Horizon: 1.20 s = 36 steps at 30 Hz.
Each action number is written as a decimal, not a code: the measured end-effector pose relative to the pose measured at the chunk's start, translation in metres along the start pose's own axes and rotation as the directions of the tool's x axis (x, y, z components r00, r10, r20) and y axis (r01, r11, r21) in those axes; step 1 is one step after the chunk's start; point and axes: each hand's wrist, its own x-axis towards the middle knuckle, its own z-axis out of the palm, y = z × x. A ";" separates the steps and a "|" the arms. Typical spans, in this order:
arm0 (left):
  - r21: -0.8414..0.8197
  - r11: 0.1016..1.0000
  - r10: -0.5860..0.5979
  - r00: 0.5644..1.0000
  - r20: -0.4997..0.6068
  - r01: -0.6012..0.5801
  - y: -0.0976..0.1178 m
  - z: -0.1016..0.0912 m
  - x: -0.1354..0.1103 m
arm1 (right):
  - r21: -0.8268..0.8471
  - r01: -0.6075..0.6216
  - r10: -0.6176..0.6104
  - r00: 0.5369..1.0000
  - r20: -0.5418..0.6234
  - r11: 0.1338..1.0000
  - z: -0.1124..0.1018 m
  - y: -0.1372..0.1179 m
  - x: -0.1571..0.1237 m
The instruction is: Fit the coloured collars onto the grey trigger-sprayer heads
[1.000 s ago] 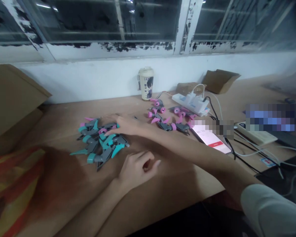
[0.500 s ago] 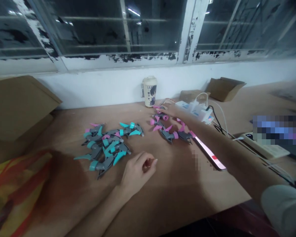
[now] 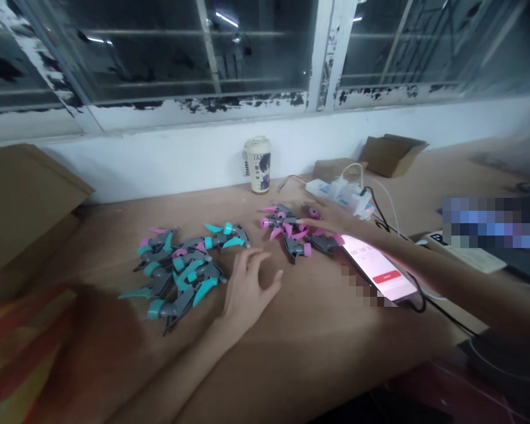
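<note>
Right hand [image 3: 333, 221] lies flat-ish over the far side of the pink heads [image 3: 287, 232], fingers stretched onto the pile. The view is soft there, so I cannot tell whether the fingers have closed on one or only touch them. Left hand [image 3: 247, 285] rests on the table [image 3: 300, 330] with fingers spread and loosely curled, nothing in it, just right of the teal heads [image 3: 181, 274].

Step in hand, as a judgement: sorting or picking among spray-trigger heads, with the right hand at the pink pile. The pink heads lie tangled and overlapping, so getting one out cleanly calls for pinching a single grey body and lifting it free of its neighbours. The phone [image 3: 377, 268], screen lit, lies just right of the pile under the right forearm, so there is little room on that side.

Teal heads sit in a loose heap left of centre, two of them a bit apart toward the pink pile. Both piles lie bare on the table, in no container.

Containers:
- A lidded cup [image 3: 257, 165] stands by the wall, contents hidden.
- The big box [image 3: 22, 200] is at far left, inside not visible.
- The far box [image 3: 393, 154] has its flaps up, contents not visible.

The power strip [image 3: 335, 189], with plugs and cables, is behind the pink pile.
</note>
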 end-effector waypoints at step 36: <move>0.166 0.986 -0.023 0.993 0.119 0.003 0.024 0.031 -0.007 | -0.159 -0.241 0.229 0.969 -0.087 0.957 0.015 -0.033 -0.011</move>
